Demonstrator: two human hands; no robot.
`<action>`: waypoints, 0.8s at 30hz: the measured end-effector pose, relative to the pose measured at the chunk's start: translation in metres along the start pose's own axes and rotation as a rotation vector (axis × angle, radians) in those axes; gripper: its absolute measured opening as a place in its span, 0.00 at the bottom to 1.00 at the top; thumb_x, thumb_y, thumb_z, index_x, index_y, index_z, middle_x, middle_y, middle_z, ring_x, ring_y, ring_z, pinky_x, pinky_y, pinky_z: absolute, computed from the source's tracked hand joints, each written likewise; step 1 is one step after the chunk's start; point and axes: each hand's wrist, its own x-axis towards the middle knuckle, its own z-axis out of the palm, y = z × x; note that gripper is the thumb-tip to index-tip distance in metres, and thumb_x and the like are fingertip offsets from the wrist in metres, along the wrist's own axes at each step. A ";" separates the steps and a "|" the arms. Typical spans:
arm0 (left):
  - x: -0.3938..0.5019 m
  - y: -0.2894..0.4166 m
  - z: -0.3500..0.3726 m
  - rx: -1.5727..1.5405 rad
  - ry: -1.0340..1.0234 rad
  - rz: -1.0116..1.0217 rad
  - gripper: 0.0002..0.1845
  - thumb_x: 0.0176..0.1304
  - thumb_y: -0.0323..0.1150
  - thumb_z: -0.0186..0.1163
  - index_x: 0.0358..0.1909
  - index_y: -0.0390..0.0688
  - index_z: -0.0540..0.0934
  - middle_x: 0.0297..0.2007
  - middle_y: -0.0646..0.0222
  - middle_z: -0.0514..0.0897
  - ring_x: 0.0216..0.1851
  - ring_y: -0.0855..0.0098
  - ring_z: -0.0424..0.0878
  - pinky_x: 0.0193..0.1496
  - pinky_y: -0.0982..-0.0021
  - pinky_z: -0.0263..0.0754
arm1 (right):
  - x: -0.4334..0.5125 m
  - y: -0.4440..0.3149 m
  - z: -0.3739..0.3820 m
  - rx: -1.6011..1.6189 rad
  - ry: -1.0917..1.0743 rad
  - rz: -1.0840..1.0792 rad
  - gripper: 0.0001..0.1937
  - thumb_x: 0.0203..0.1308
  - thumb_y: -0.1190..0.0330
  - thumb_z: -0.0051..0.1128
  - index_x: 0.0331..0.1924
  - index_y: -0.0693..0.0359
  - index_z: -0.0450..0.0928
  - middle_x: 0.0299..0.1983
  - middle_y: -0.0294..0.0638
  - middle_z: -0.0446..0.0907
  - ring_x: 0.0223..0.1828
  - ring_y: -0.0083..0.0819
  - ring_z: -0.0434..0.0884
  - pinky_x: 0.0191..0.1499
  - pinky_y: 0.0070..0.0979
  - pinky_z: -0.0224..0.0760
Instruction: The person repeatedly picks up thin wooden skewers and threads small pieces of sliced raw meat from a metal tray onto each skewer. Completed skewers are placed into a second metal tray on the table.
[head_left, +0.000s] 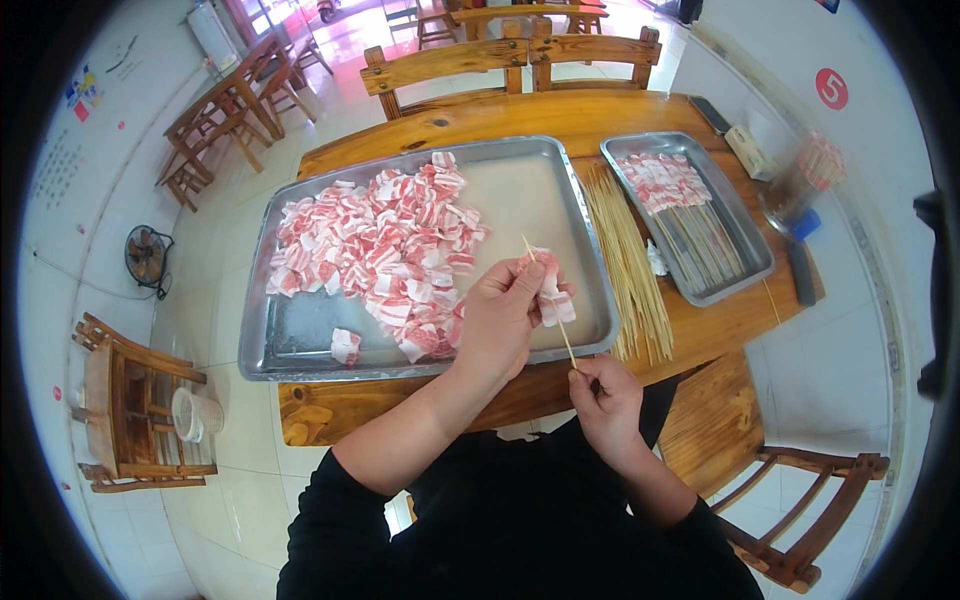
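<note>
My left hand (514, 292) grips slices of streaky pork (556, 307) threaded on a bamboo skewer (565, 341). The skewer's tip pokes out above my left thumb. Lower down, my right hand (607, 397) pinches the skewer's bare end between thumb and fingers. Both hands are over the near right part of a large metal tray (525, 146). Cut pork slices (390, 240) are heaped in the tray's left and middle, and one small clump (346, 346) lies apart near the front rim.
Loose bamboo skewers (626, 262) lie right of the large tray. Beyond them, a smaller metal tray (720, 247) holds finished-looking meat skewers (667, 184). A phone (709, 115), a tissue pack (750, 154), a container of sticks (799, 184) and a dark-handled object (801, 274) line the wall side.
</note>
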 end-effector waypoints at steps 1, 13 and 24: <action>0.001 0.001 0.000 0.010 -0.007 -0.005 0.10 0.74 0.36 0.56 0.46 0.39 0.79 0.39 0.66 0.84 0.43 0.65 0.86 0.45 0.64 0.82 | 0.000 0.000 0.000 0.005 0.001 -0.002 0.05 0.58 0.80 0.62 0.38 0.65 0.79 0.24 0.41 0.75 0.23 0.31 0.75 0.28 0.26 0.68; -0.005 0.002 0.004 0.051 -0.109 -0.189 0.12 0.74 0.34 0.56 0.49 0.36 0.78 0.44 0.58 0.85 0.47 0.61 0.85 0.53 0.61 0.82 | -0.004 0.003 -0.002 -0.035 0.009 -0.046 0.03 0.58 0.78 0.63 0.35 0.65 0.79 0.23 0.43 0.77 0.22 0.36 0.78 0.27 0.27 0.70; -0.023 -0.012 0.006 0.176 -0.240 -0.222 0.14 0.74 0.35 0.56 0.50 0.33 0.77 0.46 0.58 0.83 0.48 0.64 0.85 0.56 0.66 0.80 | -0.009 0.005 -0.009 0.018 0.027 -0.015 0.03 0.58 0.78 0.63 0.34 0.65 0.79 0.24 0.43 0.78 0.24 0.35 0.79 0.29 0.26 0.71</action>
